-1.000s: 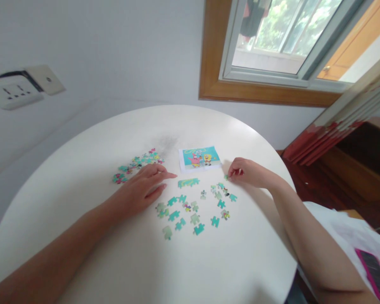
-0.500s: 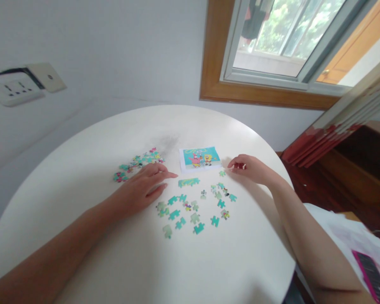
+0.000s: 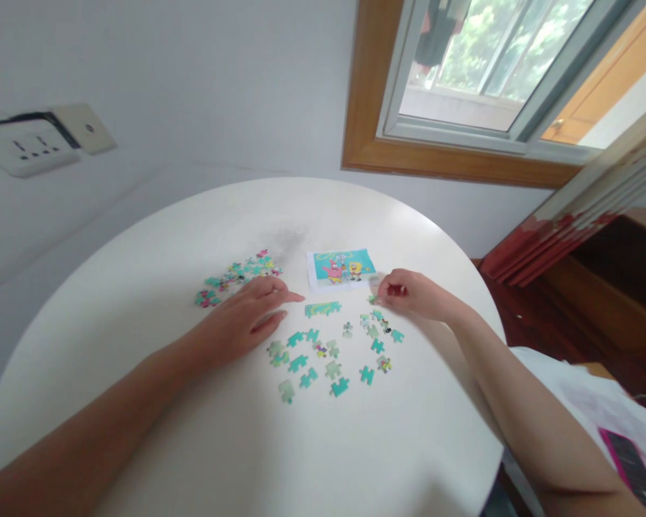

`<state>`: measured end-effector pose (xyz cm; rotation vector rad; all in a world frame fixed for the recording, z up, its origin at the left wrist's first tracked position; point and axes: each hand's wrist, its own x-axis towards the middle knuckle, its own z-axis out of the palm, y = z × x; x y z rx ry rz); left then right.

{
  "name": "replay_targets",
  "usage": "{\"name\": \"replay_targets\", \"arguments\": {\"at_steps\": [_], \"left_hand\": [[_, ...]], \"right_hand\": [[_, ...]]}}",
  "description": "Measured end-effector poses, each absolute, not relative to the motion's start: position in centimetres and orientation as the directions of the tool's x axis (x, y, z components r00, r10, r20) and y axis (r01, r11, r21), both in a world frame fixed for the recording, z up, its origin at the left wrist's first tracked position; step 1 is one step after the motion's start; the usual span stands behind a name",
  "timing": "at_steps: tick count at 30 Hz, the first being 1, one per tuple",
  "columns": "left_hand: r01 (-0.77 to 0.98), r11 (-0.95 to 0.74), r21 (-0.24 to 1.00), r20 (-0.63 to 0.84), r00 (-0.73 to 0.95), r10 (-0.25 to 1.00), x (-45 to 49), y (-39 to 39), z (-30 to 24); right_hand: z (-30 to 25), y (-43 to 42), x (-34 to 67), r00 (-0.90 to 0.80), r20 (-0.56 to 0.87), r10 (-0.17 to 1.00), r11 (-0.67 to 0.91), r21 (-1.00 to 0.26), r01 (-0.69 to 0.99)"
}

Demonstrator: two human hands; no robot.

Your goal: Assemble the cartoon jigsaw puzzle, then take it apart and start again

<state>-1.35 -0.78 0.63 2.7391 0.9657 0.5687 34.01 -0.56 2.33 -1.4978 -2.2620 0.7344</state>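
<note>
My right hand has its fingertips pinched on a small green puzzle piece, just below the right corner of the picture card. The card shows cartoon figures on a teal ground. Flat on the table lies my left hand, open, its index finger stretched toward a joined puzzle strip without anything in its grasp. Part of a heap of puzzle pieces shows behind that hand. Loose teal and pale green pieces are spread nearer to me, between my hands.
Everything lies on a round white table. Behind it stand a wall with a socket and a wood-framed window. To the right are a red and white curtain and a pink-edged phone on white cloth.
My right hand has moved slightly left and toward me, and its fingertips have come onto the green puzzle piece. My left hand keeps its place; the view has shifted slightly.
</note>
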Motion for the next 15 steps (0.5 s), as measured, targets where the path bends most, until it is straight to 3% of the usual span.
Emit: {"name": "replay_targets", "arguments": {"at_steps": [15], "left_hand": [[0.540, -0.786, 0.302, 0.268, 0.743, 0.613, 0.5, -1.7, 0.8]], "right_hand": [[0.9, -0.3, 32.5, -0.368, 0.064, 0.928, 0.324, -0.630, 0.706]]}}
